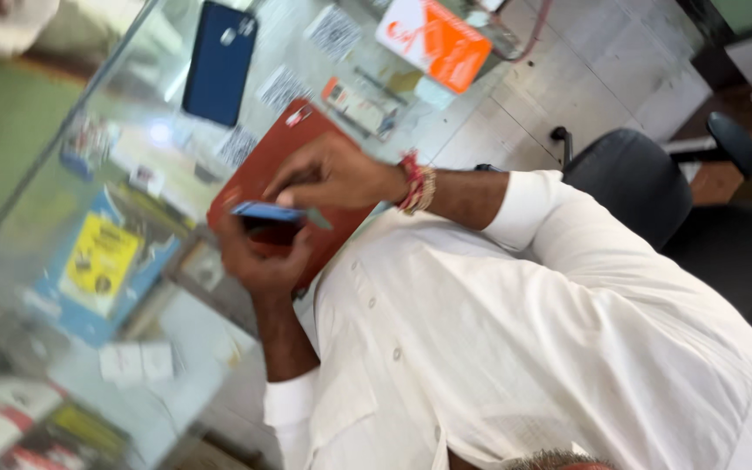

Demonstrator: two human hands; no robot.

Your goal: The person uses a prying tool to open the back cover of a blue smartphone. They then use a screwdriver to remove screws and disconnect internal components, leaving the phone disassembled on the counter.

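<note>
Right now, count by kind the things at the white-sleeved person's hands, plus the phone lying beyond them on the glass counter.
Blue card: 1
Reddish-brown pad: 1
Dark blue phone: 1
Total: 3

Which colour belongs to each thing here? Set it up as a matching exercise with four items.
Things:
1. phone
2. pad
3. swivel chair
4. packet

Colours:
a. black
b. orange
c. dark blue
d. reddish brown

Pairs: 1-c, 2-d, 3-a, 4-b
</note>
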